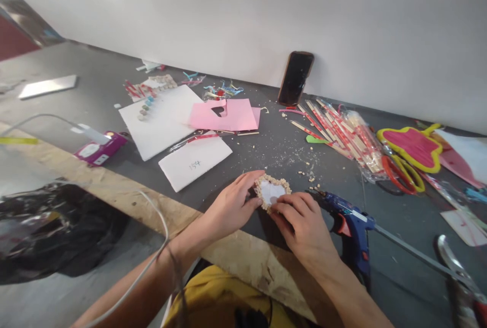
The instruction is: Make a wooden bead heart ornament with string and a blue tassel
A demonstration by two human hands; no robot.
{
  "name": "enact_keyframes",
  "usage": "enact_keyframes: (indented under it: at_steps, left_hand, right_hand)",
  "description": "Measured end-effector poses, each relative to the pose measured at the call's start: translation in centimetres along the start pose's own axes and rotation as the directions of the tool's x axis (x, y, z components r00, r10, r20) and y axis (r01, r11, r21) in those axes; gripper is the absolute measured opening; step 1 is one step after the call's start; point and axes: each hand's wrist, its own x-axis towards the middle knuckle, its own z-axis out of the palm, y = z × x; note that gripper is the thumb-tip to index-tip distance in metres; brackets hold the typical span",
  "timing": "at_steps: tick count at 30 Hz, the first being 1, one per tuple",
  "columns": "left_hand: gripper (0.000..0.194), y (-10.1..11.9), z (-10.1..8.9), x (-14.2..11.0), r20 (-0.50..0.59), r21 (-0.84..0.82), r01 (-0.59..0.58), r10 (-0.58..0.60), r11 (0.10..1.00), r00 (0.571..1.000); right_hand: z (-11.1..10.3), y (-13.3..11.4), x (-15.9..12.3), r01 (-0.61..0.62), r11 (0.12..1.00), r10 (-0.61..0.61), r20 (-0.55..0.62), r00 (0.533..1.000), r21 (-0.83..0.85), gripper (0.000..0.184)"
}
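Between my two hands is a small heart-shaped piece [271, 192] with a white middle and a rim of beige bead-like bits. My left hand [236, 201] pinches its left edge between thumb and fingers. The fingers of my right hand [299, 216] are closed on its lower right edge, and part of that rim is hidden under them. A blue glue gun [352, 221] with a red trigger lies just right of my right hand, a glue stick reaching out of its back. Beige crumbs [312, 180] are scattered near its nozzle.
A phone [297, 78] leans on the wall. Chopsticks in red wrappers [338, 130], scissors [403, 173] and pliers [456, 262] lie right. Pink paper [228, 115], a white card marked 154 [196, 163] and a purple power socket [101, 149] are left. A white cable [162, 216] crosses my left forearm.
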Motion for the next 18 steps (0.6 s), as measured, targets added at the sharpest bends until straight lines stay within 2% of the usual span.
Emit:
enact_keyframes:
  at_steps: [4,9,13,18]
  left_hand:
    - [0.05,0.0,0.3,0.2,0.012,-0.224,0.123,-0.123,0.967,0.992]
    - [0.05,0.1,0.9,0.2,0.019,-0.471,0.162,-0.174,0.867,0.985]
    - [0.048,0.2,1.1,0.3,0.005,-0.518,0.176,-0.203,0.837,0.979]
    - [0.041,0.5,1.2,0.5,-0.057,-0.45,0.127,-0.171,0.884,0.984]
  right_hand:
    - [-0.1,-0.1,0.0,-0.009,1.0,0.009,0.001,1.0,0.009,0.011]
    - [-0.1,-0.1,0.0,-0.017,1.0,0.017,-0.018,1.0,0.017,0.01]
    - [0.0,-0.1,0.0,-0.028,0.999,0.028,-0.023,0.999,0.025,0.01]
    - [0.1,-0.1,0.1,-0.031,0.999,0.031,-0.051,0.998,0.008,0.011]
